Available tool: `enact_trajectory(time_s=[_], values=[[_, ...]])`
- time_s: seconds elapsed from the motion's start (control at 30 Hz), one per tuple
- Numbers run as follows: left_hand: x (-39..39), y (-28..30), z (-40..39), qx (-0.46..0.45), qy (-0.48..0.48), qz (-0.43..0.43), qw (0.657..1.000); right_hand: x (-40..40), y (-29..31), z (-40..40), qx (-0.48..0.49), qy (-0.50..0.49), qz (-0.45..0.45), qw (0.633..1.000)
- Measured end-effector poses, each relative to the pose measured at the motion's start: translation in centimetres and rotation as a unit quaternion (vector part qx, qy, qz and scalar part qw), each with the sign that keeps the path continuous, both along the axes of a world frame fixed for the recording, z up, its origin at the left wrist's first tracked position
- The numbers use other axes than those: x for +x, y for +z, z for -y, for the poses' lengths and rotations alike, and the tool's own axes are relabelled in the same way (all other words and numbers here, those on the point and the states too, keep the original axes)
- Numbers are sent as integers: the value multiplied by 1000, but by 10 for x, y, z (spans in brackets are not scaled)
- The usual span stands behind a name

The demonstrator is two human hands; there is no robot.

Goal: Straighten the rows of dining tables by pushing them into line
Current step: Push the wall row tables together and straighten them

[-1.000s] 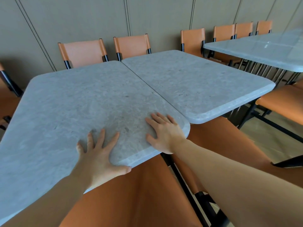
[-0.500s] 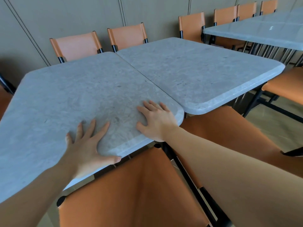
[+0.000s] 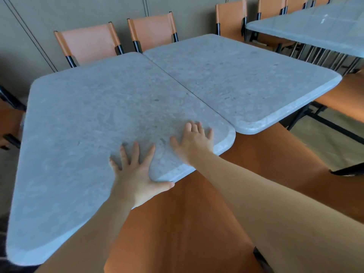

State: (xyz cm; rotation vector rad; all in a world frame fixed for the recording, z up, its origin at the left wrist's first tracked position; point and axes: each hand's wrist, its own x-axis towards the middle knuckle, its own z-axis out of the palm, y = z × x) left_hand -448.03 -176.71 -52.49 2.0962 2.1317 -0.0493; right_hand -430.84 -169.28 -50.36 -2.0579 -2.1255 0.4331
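Soft, even daylight; pale glare washes the far table [image 3: 319,26] at upper right. Edges bow with wide-angle distortion, forearms smear at the lower right, shadows stay faint.

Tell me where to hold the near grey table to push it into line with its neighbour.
Take the near table along its near rounded edge, by the corner that juts past the neighbouring table, coming from the chair side. Left hand and right hand already lie flat there; the slab offers no handle.
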Motion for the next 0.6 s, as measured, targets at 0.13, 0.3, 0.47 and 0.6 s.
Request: enact_trajectory(time_s=[0.13,0.3,0.47,0.6], values=[[-1,-2,0,12,-6,3,1000,-15,-15,6,49,-71,0,996],[-2,-3,-1,24,-16,17,999,-16,-24,6,96,-98,-15,990],[-2,0,0,9,-26,19,999,-16,-24,7,101,-105,-3,989],[-6,-2,-1,20,-30,37,999,-19,-21,6,92,-106,7,990]])
